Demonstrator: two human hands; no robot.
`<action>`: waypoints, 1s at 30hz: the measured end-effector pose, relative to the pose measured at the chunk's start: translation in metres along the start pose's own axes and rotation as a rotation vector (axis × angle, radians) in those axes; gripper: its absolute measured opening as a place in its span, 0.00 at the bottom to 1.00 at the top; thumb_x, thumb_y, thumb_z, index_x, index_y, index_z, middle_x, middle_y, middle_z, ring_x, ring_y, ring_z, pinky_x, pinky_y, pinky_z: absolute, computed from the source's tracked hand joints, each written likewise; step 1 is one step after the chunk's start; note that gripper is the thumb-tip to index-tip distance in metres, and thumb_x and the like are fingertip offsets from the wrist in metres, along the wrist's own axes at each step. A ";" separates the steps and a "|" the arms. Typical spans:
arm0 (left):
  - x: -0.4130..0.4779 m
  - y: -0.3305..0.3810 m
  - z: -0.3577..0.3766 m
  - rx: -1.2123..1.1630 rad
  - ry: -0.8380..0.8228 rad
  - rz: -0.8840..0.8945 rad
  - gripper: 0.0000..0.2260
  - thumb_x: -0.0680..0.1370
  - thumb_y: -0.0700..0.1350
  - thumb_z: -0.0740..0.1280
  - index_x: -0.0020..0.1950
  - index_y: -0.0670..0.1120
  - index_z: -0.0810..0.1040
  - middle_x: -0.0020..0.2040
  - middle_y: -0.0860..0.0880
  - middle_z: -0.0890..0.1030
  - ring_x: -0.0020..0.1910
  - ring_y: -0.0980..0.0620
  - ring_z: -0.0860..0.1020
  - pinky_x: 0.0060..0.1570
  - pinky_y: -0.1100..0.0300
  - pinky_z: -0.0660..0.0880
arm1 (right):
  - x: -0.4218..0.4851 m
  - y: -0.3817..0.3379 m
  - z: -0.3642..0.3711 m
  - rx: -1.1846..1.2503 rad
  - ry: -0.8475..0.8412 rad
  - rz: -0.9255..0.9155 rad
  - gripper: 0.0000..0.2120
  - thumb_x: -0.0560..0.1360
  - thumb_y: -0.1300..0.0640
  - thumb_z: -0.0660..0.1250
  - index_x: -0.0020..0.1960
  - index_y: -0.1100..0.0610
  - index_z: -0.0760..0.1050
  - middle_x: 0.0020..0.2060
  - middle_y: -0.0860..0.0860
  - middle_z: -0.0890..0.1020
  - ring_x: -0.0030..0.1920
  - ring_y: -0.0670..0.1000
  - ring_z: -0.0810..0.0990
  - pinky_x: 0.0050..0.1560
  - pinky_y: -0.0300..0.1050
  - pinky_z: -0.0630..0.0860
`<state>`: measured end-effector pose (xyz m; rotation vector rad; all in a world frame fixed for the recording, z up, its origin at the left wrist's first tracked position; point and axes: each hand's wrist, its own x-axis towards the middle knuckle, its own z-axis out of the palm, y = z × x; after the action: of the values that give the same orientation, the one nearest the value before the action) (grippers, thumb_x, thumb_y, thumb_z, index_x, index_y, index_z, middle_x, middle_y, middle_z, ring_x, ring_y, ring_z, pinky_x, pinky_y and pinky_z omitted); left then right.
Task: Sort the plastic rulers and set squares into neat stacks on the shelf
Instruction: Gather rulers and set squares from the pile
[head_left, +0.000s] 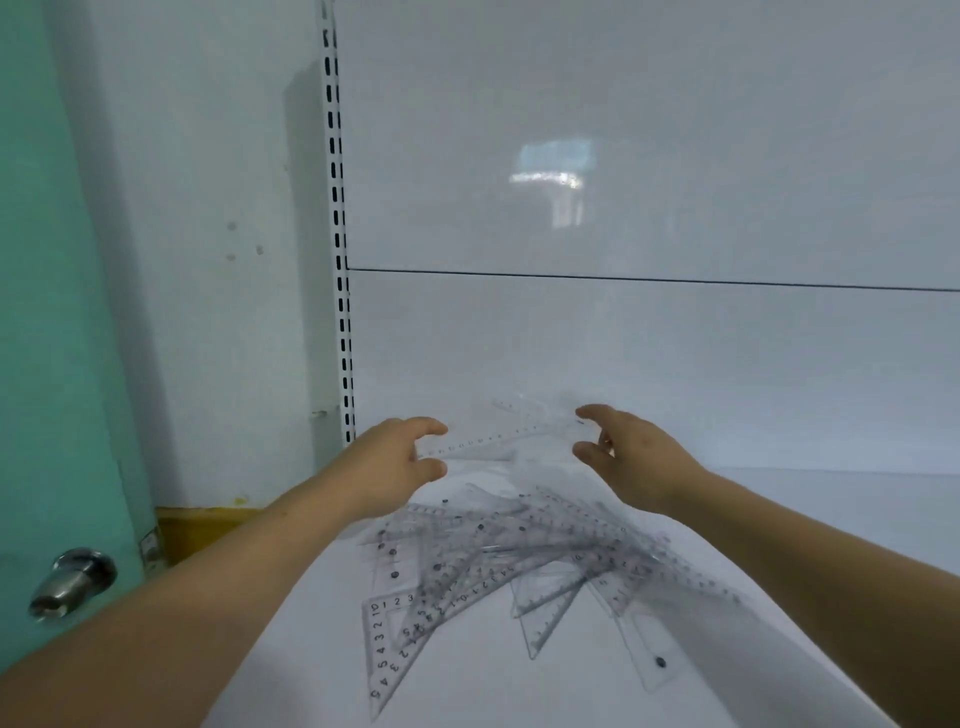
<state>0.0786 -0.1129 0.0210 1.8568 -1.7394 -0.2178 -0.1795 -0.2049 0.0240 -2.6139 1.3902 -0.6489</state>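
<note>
Left hand (395, 457), right hand (639, 462) — ruler (493, 439) (clear) between.
</note>
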 end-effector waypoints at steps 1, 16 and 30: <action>0.001 0.007 0.005 -0.009 -0.009 0.027 0.20 0.78 0.51 0.65 0.69 0.55 0.69 0.45 0.53 0.72 0.43 0.56 0.72 0.42 0.63 0.67 | -0.008 0.005 -0.003 0.009 0.026 0.026 0.22 0.81 0.46 0.56 0.72 0.50 0.60 0.57 0.52 0.76 0.50 0.50 0.73 0.52 0.42 0.68; -0.023 0.245 0.152 -0.068 -0.140 0.361 0.18 0.77 0.49 0.65 0.67 0.50 0.71 0.53 0.54 0.73 0.48 0.54 0.72 0.50 0.62 0.66 | -0.214 0.175 -0.113 -0.203 0.237 0.357 0.21 0.80 0.48 0.56 0.72 0.51 0.64 0.66 0.49 0.72 0.65 0.51 0.72 0.64 0.49 0.68; -0.060 0.507 0.317 -0.049 -0.292 0.449 0.19 0.78 0.49 0.64 0.69 0.48 0.70 0.62 0.47 0.72 0.58 0.49 0.73 0.58 0.60 0.67 | -0.399 0.381 -0.236 -0.176 0.276 0.640 0.21 0.80 0.48 0.58 0.72 0.50 0.65 0.68 0.50 0.71 0.65 0.53 0.73 0.64 0.50 0.72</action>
<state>-0.5209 -0.1406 0.0043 1.4029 -2.2752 -0.3613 -0.7649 -0.0756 -0.0001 -2.0287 2.3008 -0.8251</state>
